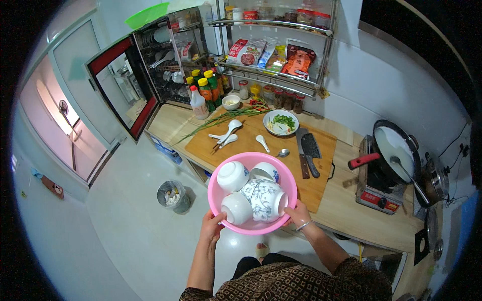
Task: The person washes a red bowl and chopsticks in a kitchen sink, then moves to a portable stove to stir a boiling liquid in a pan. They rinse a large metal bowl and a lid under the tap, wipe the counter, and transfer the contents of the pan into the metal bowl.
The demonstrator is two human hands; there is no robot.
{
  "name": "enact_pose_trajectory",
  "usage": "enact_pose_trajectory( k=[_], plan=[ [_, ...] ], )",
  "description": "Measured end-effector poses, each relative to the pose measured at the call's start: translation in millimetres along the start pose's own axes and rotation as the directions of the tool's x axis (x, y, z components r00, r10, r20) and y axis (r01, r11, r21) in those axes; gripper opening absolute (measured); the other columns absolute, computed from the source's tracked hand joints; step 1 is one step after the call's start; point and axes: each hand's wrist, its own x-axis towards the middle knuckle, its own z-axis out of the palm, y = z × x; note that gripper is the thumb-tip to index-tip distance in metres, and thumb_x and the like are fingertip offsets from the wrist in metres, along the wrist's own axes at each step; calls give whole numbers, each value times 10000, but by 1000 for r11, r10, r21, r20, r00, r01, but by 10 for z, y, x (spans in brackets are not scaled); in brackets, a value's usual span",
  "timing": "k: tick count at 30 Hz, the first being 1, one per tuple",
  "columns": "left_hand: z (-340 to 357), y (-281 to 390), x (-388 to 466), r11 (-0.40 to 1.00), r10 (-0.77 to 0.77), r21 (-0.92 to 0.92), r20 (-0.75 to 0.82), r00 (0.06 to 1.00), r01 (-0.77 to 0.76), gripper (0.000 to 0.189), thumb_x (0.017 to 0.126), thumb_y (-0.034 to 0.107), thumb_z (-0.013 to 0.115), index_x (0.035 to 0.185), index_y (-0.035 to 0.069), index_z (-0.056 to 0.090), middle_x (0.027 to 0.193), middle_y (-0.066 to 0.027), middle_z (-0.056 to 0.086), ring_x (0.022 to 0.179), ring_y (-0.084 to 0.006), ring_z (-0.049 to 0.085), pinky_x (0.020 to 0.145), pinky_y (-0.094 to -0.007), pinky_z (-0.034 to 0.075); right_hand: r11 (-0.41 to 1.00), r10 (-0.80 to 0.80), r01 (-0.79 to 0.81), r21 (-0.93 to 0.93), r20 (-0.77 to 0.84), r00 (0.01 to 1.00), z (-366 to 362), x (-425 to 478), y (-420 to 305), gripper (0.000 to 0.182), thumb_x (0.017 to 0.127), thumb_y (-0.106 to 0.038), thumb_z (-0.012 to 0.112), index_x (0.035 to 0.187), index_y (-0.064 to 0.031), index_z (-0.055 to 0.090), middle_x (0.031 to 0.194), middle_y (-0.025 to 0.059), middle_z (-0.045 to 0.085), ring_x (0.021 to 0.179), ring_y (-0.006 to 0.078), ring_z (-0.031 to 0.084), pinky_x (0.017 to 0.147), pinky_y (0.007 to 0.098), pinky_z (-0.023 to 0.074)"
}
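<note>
Both hands carry a pink plastic basin (216, 205) in front of my body, close to the counter's front edge. My left hand (214, 224) grips its rim at the lower left, thumb on top. At the lower right my right hand (298, 215), with a bracelet at the wrist, holds the rim too. Several bowls lie tipped over inside: a plain white bowl (230, 176), another white bowl (237, 208), a blue-patterned white bowl (266, 171) and flower-patterned bowls (263, 199). The basin partly covers the wooden cutting board (244, 137).
On the board are white spoons (228, 135), a metal spoon (283, 152), a cleaver (303, 154), a black-bladed knife (311, 150) and a plate of chopped greens (281, 123). A wok (397, 146) sits on a portable gas stove (380, 195). The cabinet door (124, 88) stands ajar; a bin (173, 197) is on the floor.
</note>
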Motion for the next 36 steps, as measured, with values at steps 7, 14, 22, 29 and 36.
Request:
enact_pose_trajectory(
  k=[7, 14, 22, 29, 36],
  plan=[
    [-318, 354, 958, 999, -41, 14, -32, 999, 41, 296, 711, 62, 582, 999, 34, 518, 873, -59, 567, 751, -175, 560, 646, -347, 493, 999, 31, -30, -28, 38, 999, 470, 978, -62, 282, 752, -47, 489, 1000, 60, 409, 814, 174, 533, 511, 256, 579, 380, 322, 504],
    [-479, 589, 1773, 994, -108, 13, 50, 993, 108, 321, 721, 44, 575, 1034, 29, 501, 913, -69, 567, 794, -177, 554, 673, -341, 484, 999, 31, -29, 28, -87, 996, 720, 1614, -67, 306, 700, -84, 512, 964, 63, 467, 772, 155, 554, 503, 227, 578, 388, 301, 496],
    [-388, 774, 2440, 992, -109, -56, 96, 989, 115, 319, 745, 49, 561, 1055, 38, 486, 932, -64, 549, 791, -172, 547, 694, -323, 479, 942, -64, -26, -333, -256, 965, 761, 2294, -201, 287, 692, -174, 582, 920, -1, 556, 739, 81, 589, 642, 168, 574, 591, 297, 472],
    [-382, 754, 2829, 990, -94, -91, 112, 989, 105, 245, 755, 57, 554, 988, 19, 491, 876, -81, 559, 698, -164, 561, 559, -305, 497, 950, -1, -93, -298, -303, 953, 775, 2686, -361, 322, 712, -298, 587, 879, -22, 591, 762, 65, 598, 688, 144, 546, 622, 280, 453],
    [-678, 952, 3115, 946, -251, 260, 209, 945, 193, 310, 795, 291, 523, 981, 44, 499, 864, -68, 571, 673, -168, 570, 510, -295, 468, 931, 220, -285, -227, -271, 937, 883, 2399, -678, 398, 834, -374, 443, 1115, -93, 430, 886, 77, 567, 706, 157, 581, 533, 302, 498]
  ],
)
